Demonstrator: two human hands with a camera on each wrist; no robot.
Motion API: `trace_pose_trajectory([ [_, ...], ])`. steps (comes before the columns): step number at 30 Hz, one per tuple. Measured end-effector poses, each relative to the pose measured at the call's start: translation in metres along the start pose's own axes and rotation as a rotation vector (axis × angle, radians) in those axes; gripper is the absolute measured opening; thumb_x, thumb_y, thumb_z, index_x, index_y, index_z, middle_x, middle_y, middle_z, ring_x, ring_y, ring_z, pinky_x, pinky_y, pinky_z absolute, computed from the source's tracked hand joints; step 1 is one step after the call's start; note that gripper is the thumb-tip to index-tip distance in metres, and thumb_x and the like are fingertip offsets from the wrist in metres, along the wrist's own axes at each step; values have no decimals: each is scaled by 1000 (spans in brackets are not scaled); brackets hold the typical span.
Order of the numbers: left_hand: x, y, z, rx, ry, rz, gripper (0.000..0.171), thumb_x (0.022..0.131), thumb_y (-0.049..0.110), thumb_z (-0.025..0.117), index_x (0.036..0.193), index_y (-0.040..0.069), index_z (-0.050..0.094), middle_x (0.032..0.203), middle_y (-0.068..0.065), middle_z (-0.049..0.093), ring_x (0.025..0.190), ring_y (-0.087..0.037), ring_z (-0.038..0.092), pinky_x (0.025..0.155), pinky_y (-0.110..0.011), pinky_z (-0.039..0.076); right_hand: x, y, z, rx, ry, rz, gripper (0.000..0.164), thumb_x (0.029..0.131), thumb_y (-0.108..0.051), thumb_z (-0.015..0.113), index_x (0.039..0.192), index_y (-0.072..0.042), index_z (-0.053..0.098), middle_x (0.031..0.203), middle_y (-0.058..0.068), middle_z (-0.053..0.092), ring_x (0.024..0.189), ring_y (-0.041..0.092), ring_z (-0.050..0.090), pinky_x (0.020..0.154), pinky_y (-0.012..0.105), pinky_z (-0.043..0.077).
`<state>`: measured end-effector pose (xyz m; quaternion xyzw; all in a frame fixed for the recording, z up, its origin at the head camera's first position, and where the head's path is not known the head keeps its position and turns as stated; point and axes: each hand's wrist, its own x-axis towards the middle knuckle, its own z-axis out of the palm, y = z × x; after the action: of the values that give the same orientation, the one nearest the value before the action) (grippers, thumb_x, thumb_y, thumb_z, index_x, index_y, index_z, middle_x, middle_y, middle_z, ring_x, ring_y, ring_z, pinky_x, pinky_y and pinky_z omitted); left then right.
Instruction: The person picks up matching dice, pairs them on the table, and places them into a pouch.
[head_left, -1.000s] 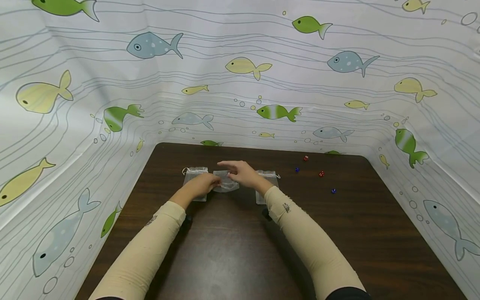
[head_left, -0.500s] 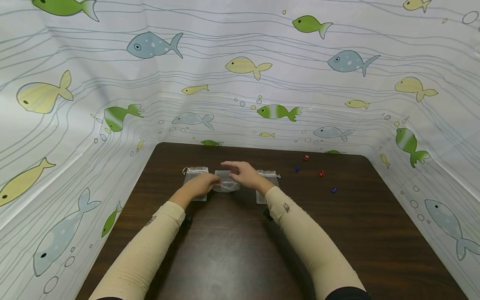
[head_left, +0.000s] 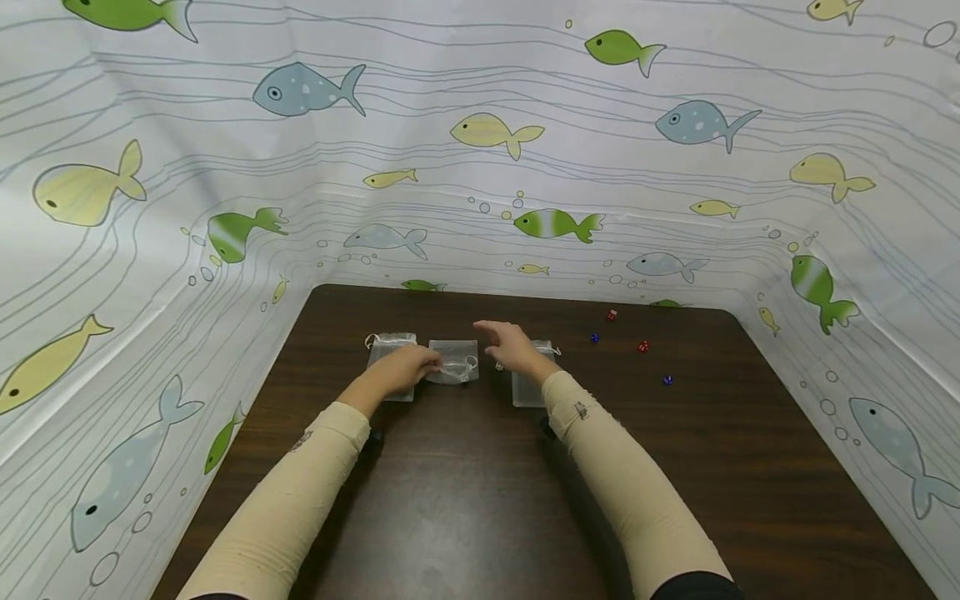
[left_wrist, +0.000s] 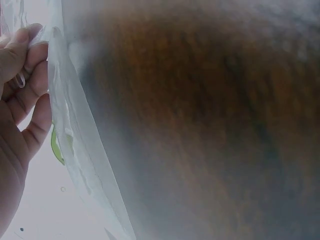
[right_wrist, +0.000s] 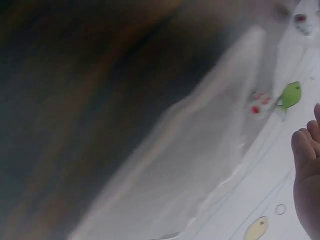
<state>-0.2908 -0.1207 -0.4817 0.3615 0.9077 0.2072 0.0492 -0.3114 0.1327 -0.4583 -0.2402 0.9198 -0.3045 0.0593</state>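
Note:
A sheer white drawstring pouch (head_left: 454, 352) lies in the middle of the table, its cord loop toward its near right corner. My left hand (head_left: 408, 364) pinches the left part of this pouch; thumb and fingers grip its thin fabric in the left wrist view, where the hand (left_wrist: 22, 100) is at the left edge. My right hand (head_left: 510, 346) is apart from the pouch, fingers extended, overlapping a second sheer pouch (head_left: 529, 392) on the right. Near its fingers is a small white die (head_left: 498, 366); the right wrist view shows a white die with red dots (right_wrist: 261, 103).
Another sheer pouch (head_left: 401, 393) lies on the left, partly under my left hand. To the right are red dice (head_left: 642, 346) and blue dice (head_left: 595, 337) scattered on the dark wooden table (head_left: 450, 483). A fish-patterned sheet (head_left: 450, 83) surrounds the table.
My right hand has moved right, away from the middle pouch, uncovering its cord loop and the white die. My left hand stays at the pouch.

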Motion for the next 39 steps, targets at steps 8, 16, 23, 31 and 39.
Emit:
trace_pose_trajectory([
  [8,0,-2,1,11,13,32,10,101,9,63,103,5,72,92,-3,71,80,-16,65,78,-38,55,-5,17,4,-30,-132,54,62,94,5,67,152,-3,45,146,20,53,126,37,57,103,47,49],
  [16,0,-2,1,13,17,32,10,101,10,63,102,6,72,91,-2,71,77,-13,64,75,-36,54,-9,19,8,-57,-197,25,61,95,12,61,152,-2,44,153,19,47,126,33,56,93,40,50],
  [23,-1,-2,2,18,15,27,10,101,11,63,102,6,72,92,-2,71,80,-16,66,77,-37,55,-9,18,8,-79,-205,23,59,96,13,56,152,-3,44,155,19,44,135,36,51,98,41,50],
  [31,-1,-2,2,18,4,24,10,101,12,63,103,6,71,93,-2,71,82,-17,66,78,-37,55,-9,20,10,-84,-179,8,58,96,13,57,151,-3,46,153,18,47,133,36,53,102,44,49],
  [39,-1,-3,2,11,4,27,10,102,12,62,100,8,71,88,0,68,77,-13,62,75,-36,53,-9,20,8,-26,-97,-10,51,96,11,60,145,-1,53,147,17,54,132,35,54,107,44,46],
])
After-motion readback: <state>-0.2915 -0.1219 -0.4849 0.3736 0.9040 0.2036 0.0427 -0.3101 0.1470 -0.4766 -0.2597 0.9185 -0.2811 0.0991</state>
